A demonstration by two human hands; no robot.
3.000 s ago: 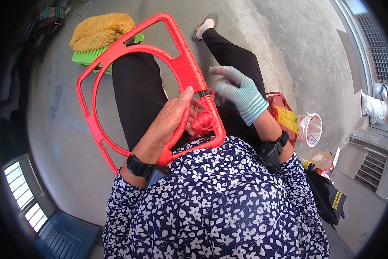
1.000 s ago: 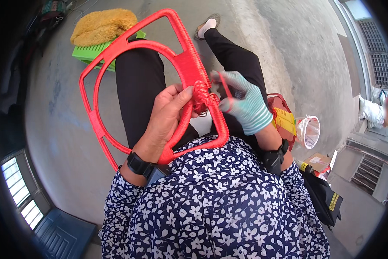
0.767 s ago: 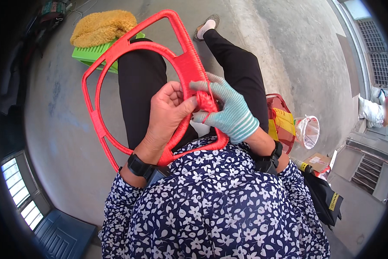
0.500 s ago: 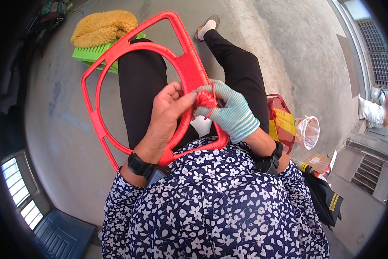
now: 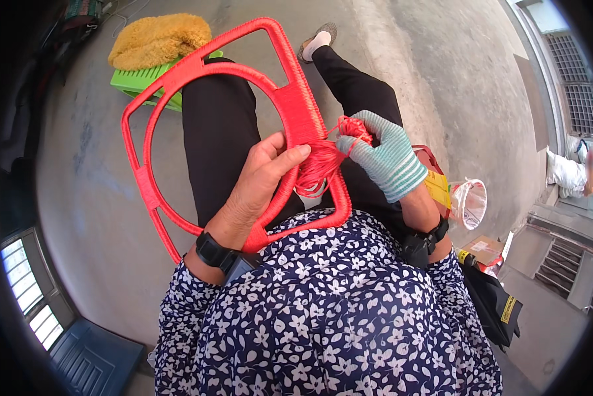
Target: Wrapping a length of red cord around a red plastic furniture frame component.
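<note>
A red cord-wrapped frame (image 5: 295, 109), a rounded rectangle with a big ring inside it, rests tilted across my lap. My bare left hand (image 5: 257, 173) grips the ring's lower part, its thumb lying over the wrapped bar at the near end of a broad solid panel. Loose strands of a red cord hank (image 5: 320, 166) fan out beside that thumb. My right hand (image 5: 387, 157), in a pale green striped knit glove, is closed on the hank's bunched far end, just right of the frame. The gloved fingertips are partly covered by the cord.
Ahead on the left, a green plastic stool (image 5: 128, 84) carries a fluffy yellow cushion (image 5: 159, 41). To the right are a red and yellow bag (image 5: 436, 185), a white lined bin (image 5: 469, 203) and a black bag (image 5: 494, 307). A dark blue chair (image 5: 95, 356) stands at lower left.
My right hand has moved right, away from the left hand, drawing the bunched cord out so its strands spread between them. The left hand and frame have barely moved.
</note>
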